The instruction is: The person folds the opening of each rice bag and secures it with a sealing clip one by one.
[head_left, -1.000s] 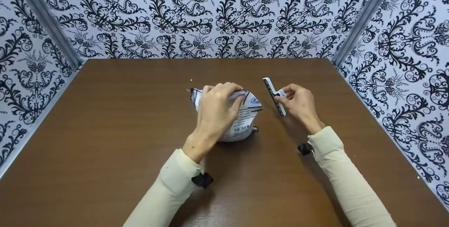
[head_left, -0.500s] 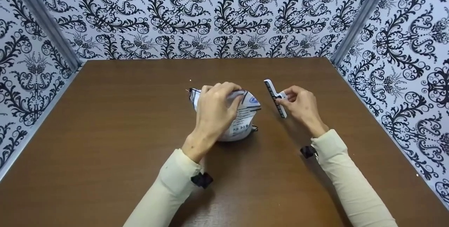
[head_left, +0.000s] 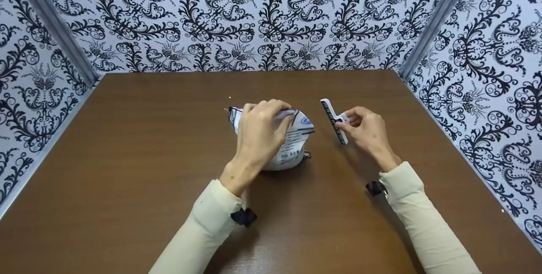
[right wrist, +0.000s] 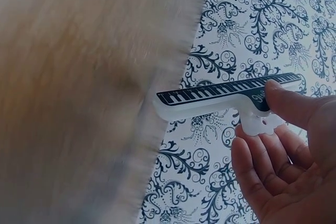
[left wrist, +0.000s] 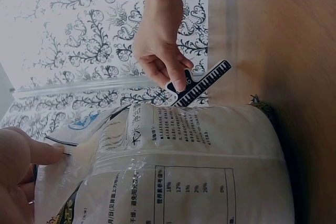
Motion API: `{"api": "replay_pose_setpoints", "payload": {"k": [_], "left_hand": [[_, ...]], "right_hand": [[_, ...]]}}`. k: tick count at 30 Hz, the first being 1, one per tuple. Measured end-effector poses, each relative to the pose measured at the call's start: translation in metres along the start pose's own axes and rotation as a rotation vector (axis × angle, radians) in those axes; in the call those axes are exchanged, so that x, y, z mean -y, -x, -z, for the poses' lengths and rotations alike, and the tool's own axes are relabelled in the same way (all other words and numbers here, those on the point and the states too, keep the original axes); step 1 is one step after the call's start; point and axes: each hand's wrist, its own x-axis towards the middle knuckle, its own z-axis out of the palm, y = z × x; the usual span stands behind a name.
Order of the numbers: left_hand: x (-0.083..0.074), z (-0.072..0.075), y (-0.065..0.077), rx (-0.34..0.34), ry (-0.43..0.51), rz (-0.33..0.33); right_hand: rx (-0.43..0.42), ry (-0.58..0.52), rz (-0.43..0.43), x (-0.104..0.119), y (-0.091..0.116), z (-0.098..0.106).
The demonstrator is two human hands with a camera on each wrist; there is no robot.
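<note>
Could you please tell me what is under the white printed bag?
The white printed bag stands on the brown table, whose surface shows beside its base. The patch directly beneath is covered and cannot be seen.

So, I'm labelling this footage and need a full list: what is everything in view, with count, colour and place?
Table: one, brown, across the middle and foreground
Bag: one, white with dark and blue print, on the table
Clip: one, white with black piano-key print, held apart from the bag, above the table
Walls: three, white with black scrollwork, back and both sides
Corner posts: two, grey, at the back corners
Specks: at least two, white, behind the bag and at the table's right edge
Wrist devices: two, black, one at each wrist
Sleeves: two, cream, on both arms
Left hand: one, bare, gripping the bag's top
Right hand: one, bare, pinching the clip
</note>
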Motion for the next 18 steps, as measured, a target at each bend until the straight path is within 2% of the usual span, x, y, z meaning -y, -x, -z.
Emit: {"api": "replay_pose_setpoints", "payload": {"k": [8,18], "left_hand": [[0.0,0.0,0.0,0.004,0.007,0.007],[0.001,-0.002,0.0,-0.001,0.017,0.008]], "right_hand": [[0.006,-0.038,0.024,0.002,0.008,0.002],[-0.039,-0.083,0.053,0.007,0.017,0.003]]}}
